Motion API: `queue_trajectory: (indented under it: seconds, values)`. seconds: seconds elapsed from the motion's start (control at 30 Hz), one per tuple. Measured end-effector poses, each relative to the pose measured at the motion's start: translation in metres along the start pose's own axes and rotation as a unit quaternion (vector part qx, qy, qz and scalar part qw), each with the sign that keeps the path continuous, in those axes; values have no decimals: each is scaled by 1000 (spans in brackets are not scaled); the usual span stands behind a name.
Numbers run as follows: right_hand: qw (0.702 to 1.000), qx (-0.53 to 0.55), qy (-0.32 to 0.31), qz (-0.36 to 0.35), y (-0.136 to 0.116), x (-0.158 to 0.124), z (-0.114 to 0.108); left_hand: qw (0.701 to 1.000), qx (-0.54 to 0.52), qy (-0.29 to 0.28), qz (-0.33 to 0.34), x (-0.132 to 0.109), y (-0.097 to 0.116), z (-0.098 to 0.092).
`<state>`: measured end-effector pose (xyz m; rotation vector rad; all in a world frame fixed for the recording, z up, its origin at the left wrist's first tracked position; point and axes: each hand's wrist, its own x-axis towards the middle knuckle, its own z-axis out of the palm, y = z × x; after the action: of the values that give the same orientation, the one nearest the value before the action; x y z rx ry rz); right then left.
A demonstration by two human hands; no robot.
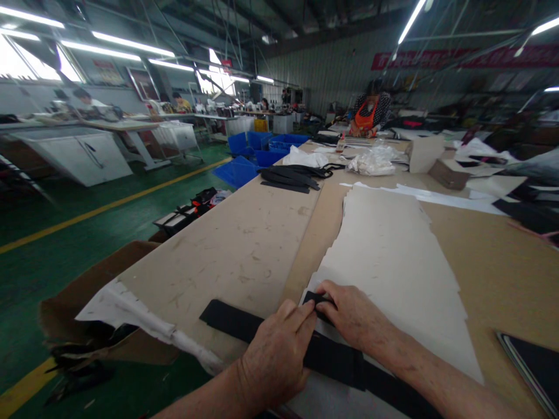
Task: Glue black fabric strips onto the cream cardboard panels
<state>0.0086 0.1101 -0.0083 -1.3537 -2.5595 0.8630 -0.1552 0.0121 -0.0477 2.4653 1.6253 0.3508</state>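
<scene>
A long black fabric strip (231,320) lies across the near end of the table, running from left to lower right beneath my hands. My left hand (282,346) rests over its middle, with the fingers together and the tips against a smaller black piece (321,302). Fingers and thumb of my right hand (349,314) are closed on that smaller piece, just above the long strip. Both hands meet at the edge of an overlapping stack of pale sheets (384,250). My left palm hides part of the strip.
Black strips (292,176) lie farther up the brown-covered table (227,244). Clear plastic bags (378,160) and cardboard pieces (449,171) sit beyond the sheets. Blue bins (238,170) stand left of the table. A person in orange (367,113) works at the far end.
</scene>
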Motion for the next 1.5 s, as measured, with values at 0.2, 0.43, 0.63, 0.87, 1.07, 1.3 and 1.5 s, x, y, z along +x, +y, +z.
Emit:
queue_trajectory:
  seconds: [0.2, 0.43, 0.63, 0.87, 1.07, 1.3, 1.5]
  values:
    - [996, 76, -27, 43, 21, -34, -32, 1000, 4, -18, -5, 1, 2, -4]
    - [966, 173, 55, 182, 97, -137, -52, 997, 46, 58, 31, 3, -4, 1]
    - [923, 189, 184, 279, 101, -163, -16, 986, 88, 112, 87, 1, -14, 9]
    - [902, 169, 233, 323, 103, -172, 2, 980, 115, 119, 108, 3, -20, 7]
    - [887, 176, 281, 322, 104, -177, 6, 974, 134, 136, 125, 3, -24, 8]
    - [875, 154, 317, 333, 105, -169, 0, 973, 143, 132, 122, 0, -31, 16]
    - [873, 141, 301, 358, 108, -162, 1, 973, 147, 122, 130, -2, -38, 20]
